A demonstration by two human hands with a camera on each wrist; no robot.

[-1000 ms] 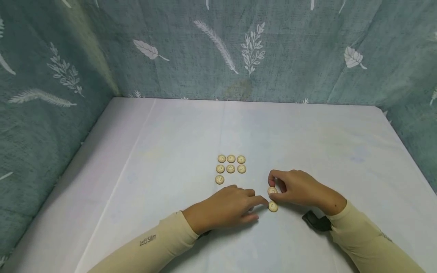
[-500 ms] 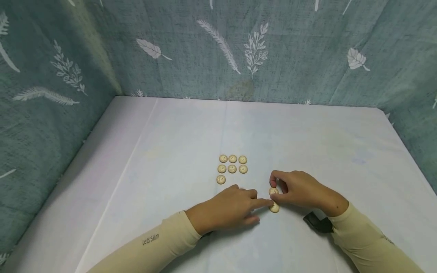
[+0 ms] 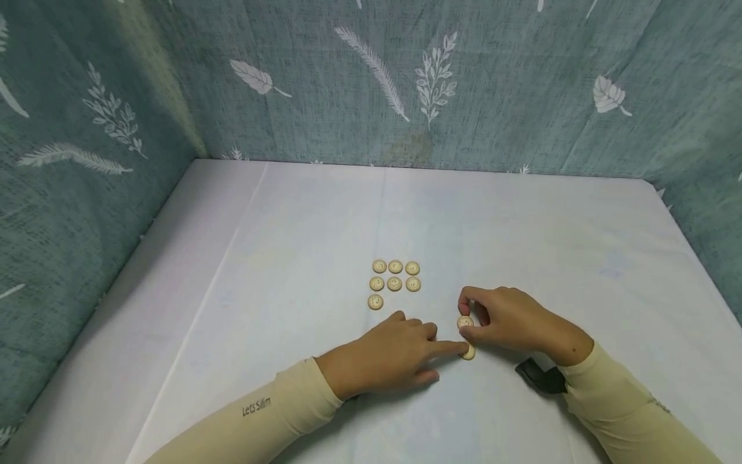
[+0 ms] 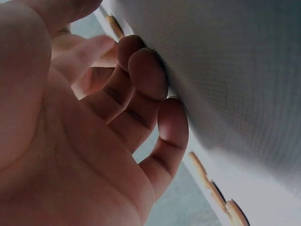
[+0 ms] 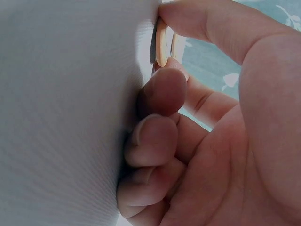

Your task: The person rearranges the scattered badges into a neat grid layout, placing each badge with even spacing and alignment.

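My right hand (image 3: 513,322) pinches a round, cream-coloured wooden button (image 3: 465,321) between thumb and index finger, flat on the tabletop. In the right wrist view this button (image 5: 162,43) appears edge-on between the two fingertips, its other fingers curled against the cloth. Just nearer to me lies a second button (image 3: 470,354), partly covered by the outstretched index finger of my left hand (image 3: 388,357), whose tip rests on it. The remaining left fingers are loosely bent near the table and hold nothing, as the left wrist view shows.
Several matching buttons sit left of my right hand in two rows of three, with a single button (image 3: 375,301) below the left column. The table (image 3: 278,258) wears a white cloth. Green leaf-patterned fabric (image 3: 324,96) rises behind and at both sides.
My left index finger has slid right, from the edge of the nearer button onto its top. My right hand keeps its pinch in place. The head view has shifted slightly.
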